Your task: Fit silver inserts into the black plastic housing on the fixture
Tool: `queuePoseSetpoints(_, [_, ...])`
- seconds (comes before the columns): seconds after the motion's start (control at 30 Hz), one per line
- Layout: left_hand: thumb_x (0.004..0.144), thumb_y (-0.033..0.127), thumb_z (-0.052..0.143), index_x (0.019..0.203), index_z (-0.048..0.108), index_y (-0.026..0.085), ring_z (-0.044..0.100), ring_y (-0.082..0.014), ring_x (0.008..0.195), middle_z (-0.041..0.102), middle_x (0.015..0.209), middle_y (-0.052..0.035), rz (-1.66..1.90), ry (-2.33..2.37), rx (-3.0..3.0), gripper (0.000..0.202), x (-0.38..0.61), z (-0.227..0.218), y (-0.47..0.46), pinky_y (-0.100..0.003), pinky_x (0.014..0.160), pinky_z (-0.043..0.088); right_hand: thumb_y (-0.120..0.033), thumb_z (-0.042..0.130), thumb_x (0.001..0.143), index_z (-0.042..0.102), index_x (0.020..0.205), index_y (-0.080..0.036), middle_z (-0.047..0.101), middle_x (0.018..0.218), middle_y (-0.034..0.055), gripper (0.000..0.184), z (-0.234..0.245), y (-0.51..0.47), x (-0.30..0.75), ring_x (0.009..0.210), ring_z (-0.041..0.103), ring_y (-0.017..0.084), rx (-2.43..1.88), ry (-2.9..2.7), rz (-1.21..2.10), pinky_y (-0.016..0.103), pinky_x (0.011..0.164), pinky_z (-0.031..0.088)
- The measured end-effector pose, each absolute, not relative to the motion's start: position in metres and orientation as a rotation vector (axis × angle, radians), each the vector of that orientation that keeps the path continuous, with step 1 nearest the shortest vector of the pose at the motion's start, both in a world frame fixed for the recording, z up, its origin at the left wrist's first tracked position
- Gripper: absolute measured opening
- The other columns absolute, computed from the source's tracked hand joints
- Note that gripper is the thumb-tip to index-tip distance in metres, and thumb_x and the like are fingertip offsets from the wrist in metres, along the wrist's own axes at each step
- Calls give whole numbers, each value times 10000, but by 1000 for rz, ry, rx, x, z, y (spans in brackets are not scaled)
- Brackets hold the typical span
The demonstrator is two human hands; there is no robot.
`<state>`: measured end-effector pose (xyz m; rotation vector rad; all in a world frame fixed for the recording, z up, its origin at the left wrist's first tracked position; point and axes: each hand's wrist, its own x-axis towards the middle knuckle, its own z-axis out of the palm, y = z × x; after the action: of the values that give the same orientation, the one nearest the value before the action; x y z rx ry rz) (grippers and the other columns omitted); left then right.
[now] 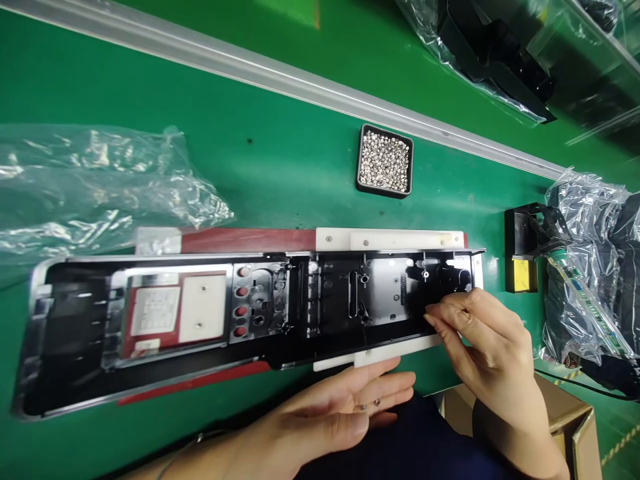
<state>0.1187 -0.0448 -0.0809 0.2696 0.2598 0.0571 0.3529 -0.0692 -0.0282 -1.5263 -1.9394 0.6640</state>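
Head view only: long black plastic panel (250, 313) lies open-side up on a red-and-white jig (390, 239), presumably so its bosses face the hands. Left hand (330, 417) below panel, palm up, fingers flat together, cradling small silver screws (370, 405). Right hand (480, 347) at panel's right end; fingertips (435, 319) pinched together, what they hold unclear.

Green table (280, 160), black panel (350, 293) on red-and-white fixture (390, 238), silver screws (384, 160) in black tray (361, 153)

Long black panel (250, 313) flat on jig; 2 screws (370, 404), prob., in palm.
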Motion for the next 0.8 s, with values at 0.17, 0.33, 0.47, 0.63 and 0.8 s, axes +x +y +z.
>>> queuePoseSetpoints(0.17, [943, 353, 492, 1376, 370, 392, 301, -241, 1387, 398, 1470, 11, 61, 246, 257, 451, 118, -87, -50, -440, 1125, 217, -14, 492, 1049, 584, 1034, -63, 468, 982, 69, 104, -29, -74, 353, 803, 464, 175, -1543, -1969, 630, 254, 711, 364])
queuePoseSetpoints(0.33, [938, 362, 485, 1390, 364, 367, 298, -259, 1388, 393, 1476, -14, 112, 217, 266, 468, 118, -94, -58, -457, 1118, 216, -17, 480, 1073, 583, 1119, -76, 465, 1026, 87, 127, -33, -78, 354, 819, 479, 190, -1520, -1997, 555, 269, 727, 376])
queuePoseSetpoints(0.47, [938, 340, 488, 1391, 370, 352, 301, -261, 1386, 386, 1480, -26, 126, 222, 276, 469, 117, -94, -58, -462, 1122, 216, -11, 459, 1087, 558, 1145, -64, 463, 1036, 105, 127, -34, -81, 351, 846, 489, 209, -1485, -2008, 490, 276, 739, 380])
queuePoseSetpoints(0.63, [938, 307, 486, 1393, 377, 318, 318, -268, 1378, 392, 1474, -53, 124, 239, 273, 468, 119, -93, -56, -481, 1117, 241, -73, 421, 1152, 548, 1152, -46, 457, 1065, 116, 130, -38, -85, 351, 821, 484, 196, -1515, -2074, 352, 263, 724, 363])
queuePoseSetpoints(0.8, [929, 292, 502, 1396, 381, 288, 304, -267, 1384, 379, 1479, -70, 128, 227, 260, 483, 122, -92, -54, -477, 1132, 239, -68, 429, 1155, 538, 1263, -61, 442, 1106, 126, 153, -36, -93, 357, 874, 487, 224, -1506, -2160, 329, 297, 742, 366])
